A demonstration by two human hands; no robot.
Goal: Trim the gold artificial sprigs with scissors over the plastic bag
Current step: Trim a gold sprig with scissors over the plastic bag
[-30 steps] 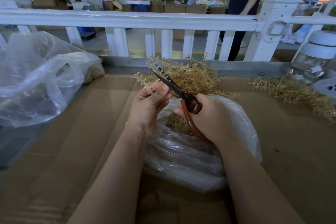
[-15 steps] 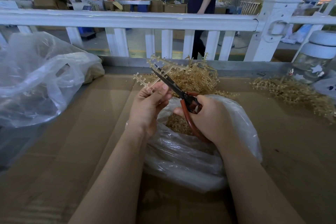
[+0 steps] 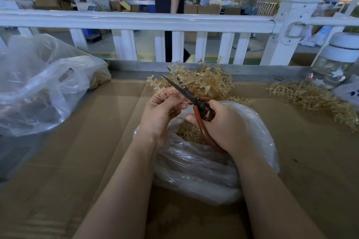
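Observation:
My left hand [image 3: 160, 110] pinches a gold sprig [image 3: 155, 84] that sticks up and to the left above its fingers. My right hand [image 3: 223, 124] grips the red handles of the scissors [image 3: 184, 91]; their dark blades point up-left and lie against the sprig, nearly closed. Both hands hover over a clear plastic bag [image 3: 194, 167] on the cardboard, with gold trimmings [image 3: 189, 133] inside its mouth. A heap of gold sprigs [image 3: 209, 81] lies just behind the hands.
A large crumpled plastic bag [image 3: 38, 87] sits at the left. More gold sprigs [image 3: 310, 97] lie at the right beside a white-lidded glass jar [image 3: 338, 64]. A white railing [image 3: 136, 21] bounds the cardboard-covered table [image 3: 87, 141]; a person walks behind it.
My hands and the scissors have barely shifted; the sprig stays between the blades. Behind the railing the person in dark clothes has walked from right to left.

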